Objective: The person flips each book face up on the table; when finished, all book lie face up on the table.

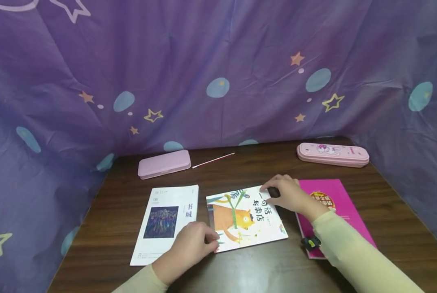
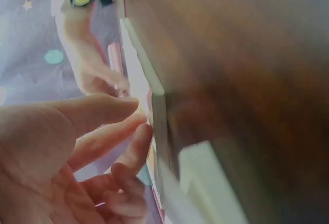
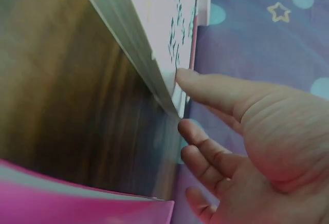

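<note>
- Fingers of the left hand (image 1: 190, 244) are bending loosely, touching the near left corner of the picture book (image 1: 233, 221) without curling round it.
- Fingers of the right hand (image 1: 290, 196) are spreading apart at its far right corner, the thumb resting on the cover.
- The picture book is lying cover up on the table (image 1: 262, 165), between the white booklet (image 1: 163, 224) and the magenta book (image 1: 344, 205).
- In the head view, its longer axis is running left to right, tilting slightly so the right end is sitting farther away.
- Its cover's top is pointing away from the person; the printed orange animal is facing right.
- The white booklet's long axis is running away from the person, its far end leaning rightward.
- The magenta book is lying lengthwise too, its far end leaning leftward.
</note>
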Available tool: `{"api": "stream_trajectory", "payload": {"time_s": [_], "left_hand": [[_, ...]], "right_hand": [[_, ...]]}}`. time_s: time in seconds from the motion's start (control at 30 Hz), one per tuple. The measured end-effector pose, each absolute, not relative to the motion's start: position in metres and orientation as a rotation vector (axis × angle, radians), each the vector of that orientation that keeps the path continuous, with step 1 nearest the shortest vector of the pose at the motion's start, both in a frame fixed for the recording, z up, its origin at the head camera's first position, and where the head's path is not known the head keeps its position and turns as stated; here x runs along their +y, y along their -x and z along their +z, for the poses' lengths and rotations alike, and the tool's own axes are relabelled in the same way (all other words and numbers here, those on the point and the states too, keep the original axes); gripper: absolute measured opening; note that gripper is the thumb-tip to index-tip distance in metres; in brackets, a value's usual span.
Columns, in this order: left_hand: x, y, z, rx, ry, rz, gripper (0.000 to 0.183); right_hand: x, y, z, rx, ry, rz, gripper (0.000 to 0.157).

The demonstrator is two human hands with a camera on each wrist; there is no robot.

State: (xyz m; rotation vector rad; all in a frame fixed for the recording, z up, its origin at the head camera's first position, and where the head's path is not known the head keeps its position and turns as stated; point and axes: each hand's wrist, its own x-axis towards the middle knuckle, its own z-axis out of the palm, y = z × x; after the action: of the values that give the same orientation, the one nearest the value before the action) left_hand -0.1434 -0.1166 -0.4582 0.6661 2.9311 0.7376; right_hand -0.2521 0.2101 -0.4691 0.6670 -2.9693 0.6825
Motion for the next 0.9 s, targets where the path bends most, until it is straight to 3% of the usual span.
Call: {"api": "stream_trajectory", "payload": {"time_s": [0.5, 0.9], "left_hand": [[-0.123, 0.221, -0.459, 3.100, -0.525, 0.573, 0.018], [-0.122, 0.251, -0.460, 3.032, -0.556, 0.597, 0.015]], "right_hand": [[0.212, 0.192, -0.461, -2.995, -0.658, 0.700, 0.028], [0.214, 0.168, -0.453, -2.979, -0.725, 0.550, 0.032]]}}
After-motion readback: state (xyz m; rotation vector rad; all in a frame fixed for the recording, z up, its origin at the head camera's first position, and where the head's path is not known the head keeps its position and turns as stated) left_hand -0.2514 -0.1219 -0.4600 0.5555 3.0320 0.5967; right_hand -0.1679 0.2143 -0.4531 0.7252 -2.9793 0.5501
